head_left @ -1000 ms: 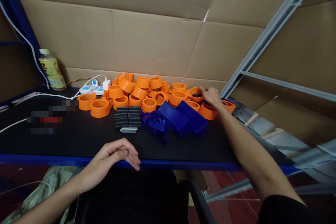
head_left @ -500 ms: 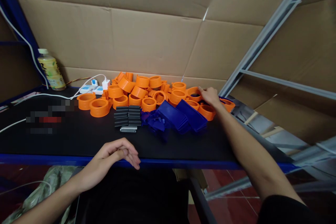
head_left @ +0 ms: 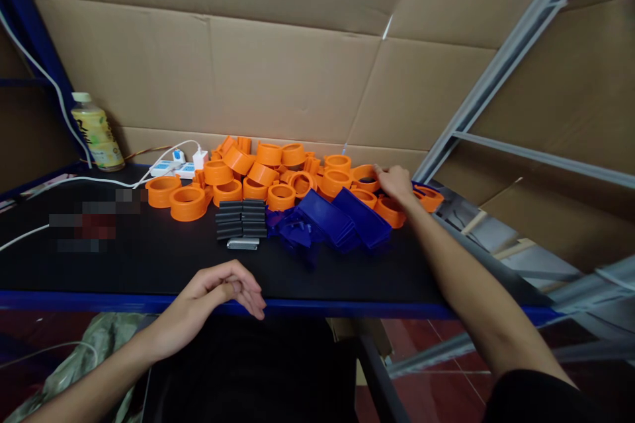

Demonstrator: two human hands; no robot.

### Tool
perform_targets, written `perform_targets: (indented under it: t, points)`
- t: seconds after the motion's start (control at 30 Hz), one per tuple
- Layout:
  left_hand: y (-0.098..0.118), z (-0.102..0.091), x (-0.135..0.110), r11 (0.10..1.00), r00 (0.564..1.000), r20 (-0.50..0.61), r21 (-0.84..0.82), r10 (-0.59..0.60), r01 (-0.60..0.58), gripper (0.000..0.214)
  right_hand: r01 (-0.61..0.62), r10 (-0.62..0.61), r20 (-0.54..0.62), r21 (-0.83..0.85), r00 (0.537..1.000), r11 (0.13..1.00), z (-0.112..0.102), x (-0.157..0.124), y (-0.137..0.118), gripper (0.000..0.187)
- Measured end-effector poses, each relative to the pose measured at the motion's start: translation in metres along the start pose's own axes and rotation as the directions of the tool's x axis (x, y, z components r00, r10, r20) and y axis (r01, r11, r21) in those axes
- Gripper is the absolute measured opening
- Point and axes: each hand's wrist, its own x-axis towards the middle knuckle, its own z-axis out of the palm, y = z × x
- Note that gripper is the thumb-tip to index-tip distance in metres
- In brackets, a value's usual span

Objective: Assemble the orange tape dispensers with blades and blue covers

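My left hand (head_left: pixel 218 291) rests at the table's front edge, palm turned inward, its fingers loosely bent and apart with nothing in them. At the right end of a heap of orange plastic rings, my right hand (head_left: pixel 395 183) has its fingers at the rim of one orange ring (head_left: pixel 364 172); the far fingertips are hidden. More orange rings (head_left: pixel 238 159) are piled along the back. In front of them lie flat dark-blue plastic pieces (head_left: pixel 327 218), a block of stacked black ribbed strips (head_left: pixel 241 219) and a small grey metal-looking piece (head_left: pixel 243 244).
A power strip (head_left: pixel 186 171) with white plugs and cables sits behind the rings at left. Further left stands a drink bottle (head_left: pixel 98 132). Cardboard (head_left: pixel 278 73) walls the back. A grey metal frame (head_left: pixel 496 66) slants along the right. The black tabletop (head_left: pixel 149 258) has a blue front edge.
My right hand and the orange ring at its fingers have shifted very slightly left. My left hand stays where it was.
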Motion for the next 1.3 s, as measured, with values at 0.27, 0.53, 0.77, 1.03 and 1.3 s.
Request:
perform_targets:
  t: [0.27,0.53,0.77,1.03,1.3]
  points:
    - [0.001,0.001,-0.001,1.0,1.0,0.004,0.0,0.006,-0.006,0.022,-0.135,0.135,-0.053,0.007,0.989,0.991,0.001,-0.004,-0.007,0.062]
    - [0.0,0.001,0.0,1.0,1.0,0.008,-0.005,0.006,-0.006,0.023,-0.176,0.176,-0.07,-0.002,0.982,0.984,-0.007,0.002,-0.006,0.058]
    - [-0.001,0.0,-0.001,1.0,1.0,0.007,-0.005,0.006,-0.006,0.023,-0.237,0.237,-0.043,0.001,0.971,0.971,-0.004,0.008,-0.01,0.046]
    - [0.002,0.0,0.0,1.0,1.0,0.018,-0.023,0.008,-0.008,0.022,-0.282,0.281,0.033,0.009,0.959,0.959,-0.003,0.02,-0.004,0.037]
    - [0.001,0.001,0.0,1.0,1.0,0.008,-0.029,-0.008,0.008,0.022,-0.233,0.231,0.047,0.028,0.972,0.972,-0.01,0.025,0.004,0.035]
